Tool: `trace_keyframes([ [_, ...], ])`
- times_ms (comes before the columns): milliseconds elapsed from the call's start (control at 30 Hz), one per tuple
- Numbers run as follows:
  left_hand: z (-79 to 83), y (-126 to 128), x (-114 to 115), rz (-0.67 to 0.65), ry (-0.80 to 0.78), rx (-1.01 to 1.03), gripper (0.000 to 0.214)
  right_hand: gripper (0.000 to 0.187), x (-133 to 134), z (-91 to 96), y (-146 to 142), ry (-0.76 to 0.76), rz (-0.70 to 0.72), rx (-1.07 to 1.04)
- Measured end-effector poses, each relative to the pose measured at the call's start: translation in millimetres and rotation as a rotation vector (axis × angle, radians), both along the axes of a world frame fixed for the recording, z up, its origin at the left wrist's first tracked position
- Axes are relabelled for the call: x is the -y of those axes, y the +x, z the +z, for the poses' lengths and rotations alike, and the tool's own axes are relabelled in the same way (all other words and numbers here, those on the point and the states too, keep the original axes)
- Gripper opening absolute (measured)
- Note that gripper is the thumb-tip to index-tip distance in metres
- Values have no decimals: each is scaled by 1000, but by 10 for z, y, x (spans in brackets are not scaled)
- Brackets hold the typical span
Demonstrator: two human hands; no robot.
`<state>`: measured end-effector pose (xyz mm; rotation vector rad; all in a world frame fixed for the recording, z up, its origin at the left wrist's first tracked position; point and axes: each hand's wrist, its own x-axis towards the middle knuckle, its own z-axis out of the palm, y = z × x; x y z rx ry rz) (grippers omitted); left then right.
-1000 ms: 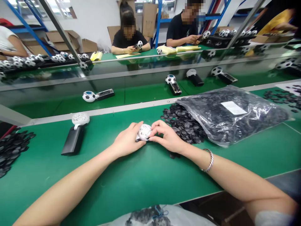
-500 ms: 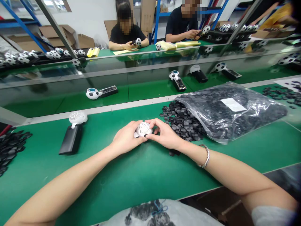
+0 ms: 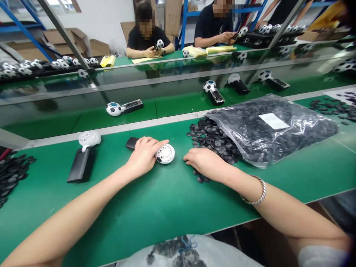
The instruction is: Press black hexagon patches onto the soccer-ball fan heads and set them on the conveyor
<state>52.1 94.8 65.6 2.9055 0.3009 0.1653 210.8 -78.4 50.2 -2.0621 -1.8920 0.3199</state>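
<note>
My left hand (image 3: 143,155) is wrapped over a device with a white football-shaped head (image 3: 165,154), its fingers closed near the neck. Black patches show on the ball's lower side, while its top is a bare white lattice. The black handle (image 3: 131,143) pokes out behind the hand. To the right, my right hand (image 3: 205,163) rests at the near-left edge of a pile of small black plastic pieces (image 3: 215,142). Its fingers are bent together, and whatever lies between the fingertips is hidden.
A clear plastic bag of black pieces (image 3: 275,129) lies at the right. Another lattice-headed device (image 3: 82,163) and more black pieces (image 3: 13,174) are at the left. Beyond the table's raised edge, several football devices (image 3: 114,109) lie on a green belt. Two people sit across it.
My right hand has left the ball and moved right to the black pieces. My left hand has shifted slightly left with the device, turning it so the handle shows. Devices on the belt have shifted right.
</note>
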Motion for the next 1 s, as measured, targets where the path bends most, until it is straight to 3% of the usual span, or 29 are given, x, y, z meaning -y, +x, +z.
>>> trace_keyframes([
  [133, -4, -36, 18, -51, -81, -5, 63, 18, -17, 11, 1, 97, -64, -86],
  [333, 66, -52, 69, -82, -161, -22, 65, 5, -48, 89, -132, 249, -45, -384],
  [433, 43, -43, 75, -70, -149, 3, 63, 8, -62, 59, -181, 358, 79, -334],
  [600, 4, -26, 86, -46, -173, 14, 69, 24, -90, -28, -185, 402, 188, -226],
  [867, -18, 12, 143, 5, -164, 75, 64, 6, -170, -78, -198, 506, 145, -220],
  [1000, -25, 17, 169, 28, -153, 84, 60, 16, -203, -92, -148, 527, 68, -322],
])
